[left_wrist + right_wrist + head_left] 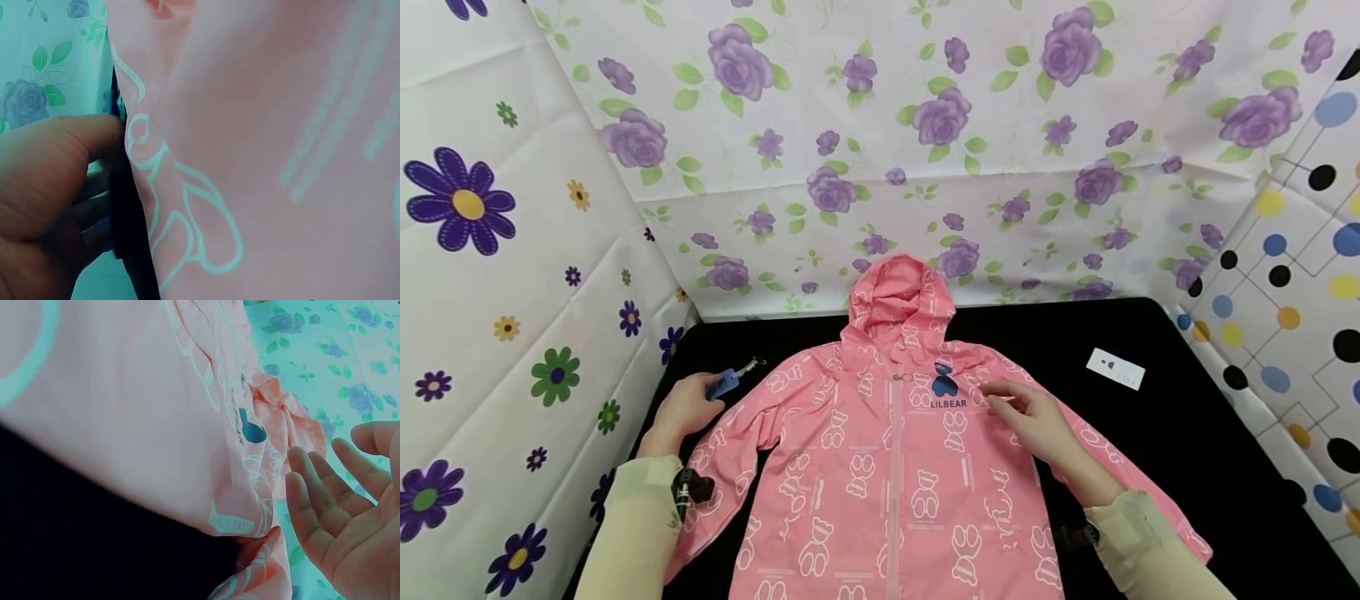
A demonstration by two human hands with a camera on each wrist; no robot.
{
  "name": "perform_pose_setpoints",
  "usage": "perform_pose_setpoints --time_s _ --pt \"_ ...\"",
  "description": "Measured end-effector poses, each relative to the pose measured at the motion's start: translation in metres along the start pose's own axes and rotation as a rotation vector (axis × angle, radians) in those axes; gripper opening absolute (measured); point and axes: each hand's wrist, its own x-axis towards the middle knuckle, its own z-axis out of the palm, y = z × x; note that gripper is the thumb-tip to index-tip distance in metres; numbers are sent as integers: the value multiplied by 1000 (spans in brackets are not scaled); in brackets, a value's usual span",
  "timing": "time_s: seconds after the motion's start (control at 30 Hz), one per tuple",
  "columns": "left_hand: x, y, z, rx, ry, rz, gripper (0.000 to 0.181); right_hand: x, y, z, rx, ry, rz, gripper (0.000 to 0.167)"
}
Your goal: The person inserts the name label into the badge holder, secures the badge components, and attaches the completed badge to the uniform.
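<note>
A pink hooded jacket (865, 450) with white bear outlines lies spread front up, its zipper closed and a dark blue bear print on the chest. Off its sleeve on the left, my left hand (683, 408) pinches a blue key tag (724, 383) with a metal clasp (750, 367) pointing away. In the left wrist view the curled fingers (94, 209) show, but the tag is mostly hidden. My right hand (1033, 417) hovers by the chest print, fingers loosely bent and holding nothing; its bare palm (369, 550) faces the right wrist camera.
A white card (1116, 369) lies on the black tabletop (1052, 333) to the right of the jacket. Flower-patterned cloth (880, 125) hangs behind and on the left, with a dotted cloth (1300, 292) along the right side.
</note>
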Motion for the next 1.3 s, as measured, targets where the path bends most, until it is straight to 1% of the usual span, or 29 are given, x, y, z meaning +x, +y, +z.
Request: perform_pose_setpoints --time_s 0.17,0.27,0.4,0.67,0.87,0.97,1.07,1.17,1.3 --pt "-2 1 2 -12 13 -36 53 -2 -1 0 0 0 12 35" --pt "-4 3 3 -17 40 -45 48 -2 0 1 -4 6 3 35" --pt "-5 4 3 -14 76 -44 42 -2 1 1 -9 9 -9 34" --pt "-6 3 0 -8 120 -16 39 -2 1 0 -20 18 12 31" --pt "-7 4 -3 -28 189 -5 36 -1 3 -1 -37 19 -11 30" --pt "-7 8 -5 -37 224 -1 34 -2 4 -1 -44 20 -20 30" --pt "-8 15 -8 -53 257 7 32 -2 5 -2 -48 18 -23 30" --pt "-10 23 -9 -70 299 17 32 -2 6 -1 -45 18 -22 28" --pt "-11 36 -9 -99 352 34 31 -1 6 0 -66 23 -32 26"
